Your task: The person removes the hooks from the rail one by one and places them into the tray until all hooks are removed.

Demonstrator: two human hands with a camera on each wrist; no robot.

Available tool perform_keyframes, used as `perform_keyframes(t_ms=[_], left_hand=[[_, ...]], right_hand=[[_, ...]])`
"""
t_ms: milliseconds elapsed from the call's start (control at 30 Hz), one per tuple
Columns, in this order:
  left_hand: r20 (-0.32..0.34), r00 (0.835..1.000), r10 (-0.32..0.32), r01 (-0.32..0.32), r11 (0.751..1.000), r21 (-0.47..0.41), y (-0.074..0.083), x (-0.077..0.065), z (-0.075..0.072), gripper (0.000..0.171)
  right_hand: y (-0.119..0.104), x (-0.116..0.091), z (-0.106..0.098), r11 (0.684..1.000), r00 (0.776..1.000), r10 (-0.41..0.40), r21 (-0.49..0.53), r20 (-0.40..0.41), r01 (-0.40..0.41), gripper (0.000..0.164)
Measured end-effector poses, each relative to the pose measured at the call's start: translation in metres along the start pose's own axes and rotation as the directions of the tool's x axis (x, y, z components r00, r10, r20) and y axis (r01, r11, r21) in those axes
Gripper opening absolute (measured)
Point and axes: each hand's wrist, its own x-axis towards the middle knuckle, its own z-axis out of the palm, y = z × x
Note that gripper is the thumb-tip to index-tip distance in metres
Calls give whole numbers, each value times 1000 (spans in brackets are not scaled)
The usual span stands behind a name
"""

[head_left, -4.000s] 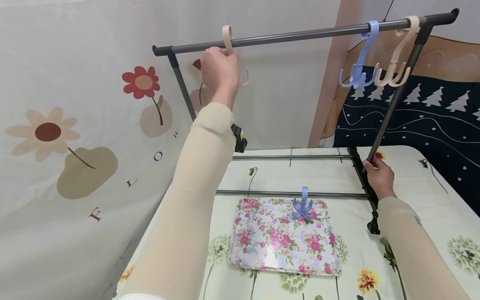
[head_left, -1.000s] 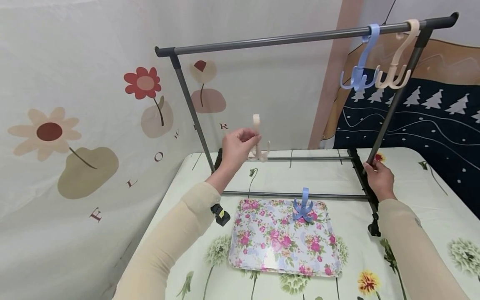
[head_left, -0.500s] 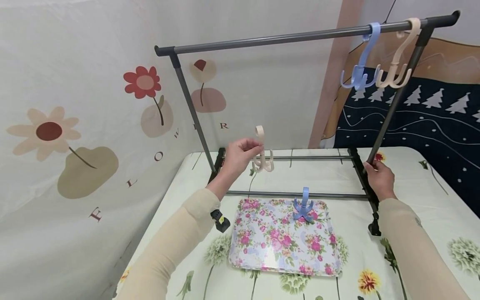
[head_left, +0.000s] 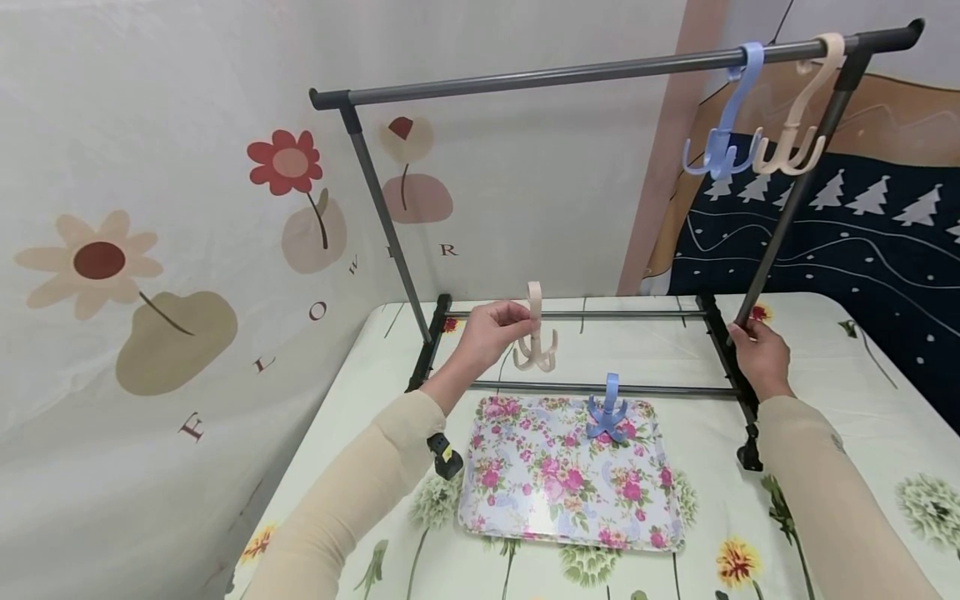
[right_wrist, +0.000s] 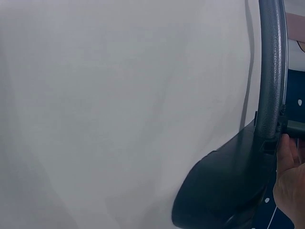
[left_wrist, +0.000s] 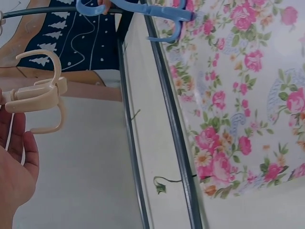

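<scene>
Currently | cream hook (head_left: 536,356) | pinched by left hand (head_left: 489,335) | right hand (head_left: 763,360) well apart

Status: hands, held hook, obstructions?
Left hand pinches beige hook, apart from top bar. Right hand grips right upright, low. Nothing visibly blocking the hook.
</scene>
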Motion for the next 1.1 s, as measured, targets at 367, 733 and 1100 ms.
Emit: perform_keyframes(t_ms=[367, 733, 1100], left_hand=[[88, 994, -67, 63, 997, 46, -22, -10, 11, 12], [134, 982, -135, 122, 987, 105, -41, -22, 17, 14], [153, 971, -183, 163, 977, 134, -58, -28, 22, 10]], right_hand=[[1, 1, 1, 1000, 1000, 23, 4, 5, -23, 50], [-1, -1, 1, 1000, 1000, 30, -1, 9, -30, 50], [-1, -2, 0, 1000, 1000, 21, 7, 13, -21, 49]])
